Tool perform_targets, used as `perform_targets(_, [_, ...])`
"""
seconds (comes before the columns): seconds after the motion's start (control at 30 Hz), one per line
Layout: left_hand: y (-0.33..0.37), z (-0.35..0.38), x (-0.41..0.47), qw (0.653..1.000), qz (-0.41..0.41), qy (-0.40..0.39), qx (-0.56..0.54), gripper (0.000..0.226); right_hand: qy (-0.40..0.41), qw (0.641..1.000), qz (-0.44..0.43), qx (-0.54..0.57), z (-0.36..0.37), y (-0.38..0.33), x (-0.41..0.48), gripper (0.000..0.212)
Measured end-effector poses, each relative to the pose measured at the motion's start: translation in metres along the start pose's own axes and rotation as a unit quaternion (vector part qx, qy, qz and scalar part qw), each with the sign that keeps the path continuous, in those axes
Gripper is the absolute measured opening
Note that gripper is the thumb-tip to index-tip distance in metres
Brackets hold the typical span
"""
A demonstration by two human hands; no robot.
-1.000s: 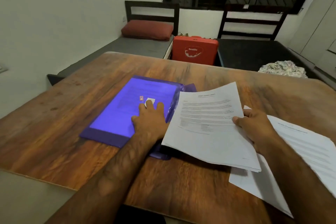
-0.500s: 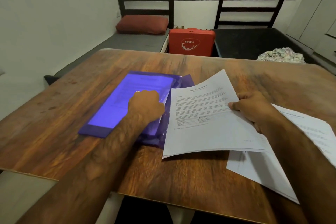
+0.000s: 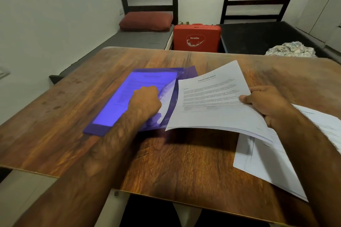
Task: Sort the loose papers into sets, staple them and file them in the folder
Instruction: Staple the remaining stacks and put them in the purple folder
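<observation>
While my left hand (image 3: 145, 101) sits mid-frame with its fingers curled on the folder (image 3: 118, 105), the cover there is lifted along its right edge, so white pages peek out from under it. Can't see the fingertips themselves, they're tucked behind the knuckles. Folder's purple and lies flat on the surface (image 3: 184, 162), left of centre, with a printed page showing through the see-through front.

Right hand (image 3: 265, 103) is at the right of the frame, pinching a set (image 3: 212, 101) of printed pages by its right edge, thumb on top, fingers underneath. That set is up off the wood and tilted, with its left edge just beside the lifted cover. I can't tell if the two touch. Heading on the top page reads something like "Sample Health Report".

More sheets (image 3: 262, 164) lie flat at the lower right, partly under my right forearm and under the held set.

Background: a red case (image 3: 196, 37) marked "Eurolite" at top centre, between a grey bed (image 3: 136, 40) and a black bed (image 3: 258, 37). A reddish pillow (image 3: 145, 21) is on the grey one, and a crumpled patterned cloth (image 3: 291, 49) sits at the upper right.
</observation>
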State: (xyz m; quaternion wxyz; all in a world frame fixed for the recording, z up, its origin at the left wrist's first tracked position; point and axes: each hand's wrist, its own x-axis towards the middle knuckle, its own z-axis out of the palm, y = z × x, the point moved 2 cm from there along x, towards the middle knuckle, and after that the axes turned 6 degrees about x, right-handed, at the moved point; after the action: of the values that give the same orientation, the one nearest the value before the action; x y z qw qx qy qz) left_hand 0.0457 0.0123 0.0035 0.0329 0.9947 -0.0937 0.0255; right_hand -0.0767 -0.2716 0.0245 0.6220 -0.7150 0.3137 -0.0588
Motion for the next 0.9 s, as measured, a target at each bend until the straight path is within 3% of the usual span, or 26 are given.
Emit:
perform_targets(0.17, [0.002,0.001,-0.001,1.000,0.005,0.009,0.014,0.022,-0.029,1.000,0.009,-0.003,0.000,-0.001,-0.002,0.017])
perform_targets(0.37, [-0.002,0.007,-0.004,0.999,0.018,0.031,-0.006,0.018,-0.060,0.998,0.014,-0.029,0.015,-0.016,-0.004,0.017])
perform_targets(0.57, [0.000,0.004,-0.010,0.996,0.057,0.052,0.041,0.018,0.008,0.999,-0.016,0.026,0.048,-0.021,0.013,0.006])
perform_targets(0.7, [-0.006,-0.008,-0.013,0.993,0.100,0.045,0.033,0.045,0.082,0.993,-0.084,0.019,0.057,-0.018,0.022,0.015])
perform_targets(0.9, [-0.011,-0.014,-0.011,0.991,0.105,0.006,0.085,0.027,0.107,0.984,-0.142,0.008,0.067,-0.012,0.018,0.019])
